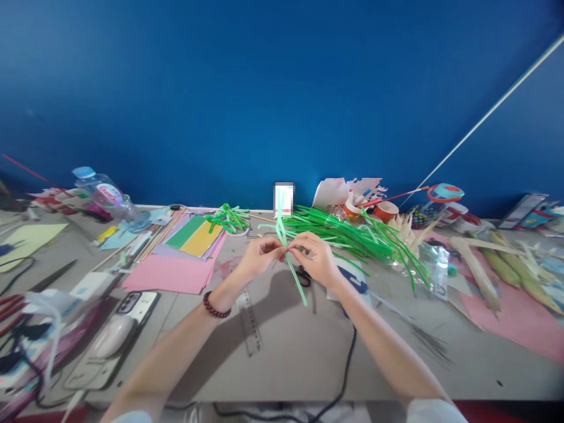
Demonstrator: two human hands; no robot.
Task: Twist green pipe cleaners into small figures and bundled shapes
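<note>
Pale green fuzzy stems (298, 281) are joined in a bunch between my hands, with some ends pointing up and one long end hanging down to the right. My left hand (263, 257) pinches the bunch from the left, its wrist wearing a dark red bead bracelet. From the right, my right hand (314, 257) pinches the same spot, fingertips almost touching those of the left. Behind my hands lies a big pile of bright green stems (352, 232). A smaller heap of curled green pieces (230, 218) sits to the left.
Pink paper (170, 274) and a phone (94, 367) under a white mouse (115, 336) lie left. A clear ruler (249, 323) and dark scissors (304, 276) are near my hands. Rightward are paper cups (386, 210) and corn husks (502, 267). A plastic bottle (106, 191) leans at the back left.
</note>
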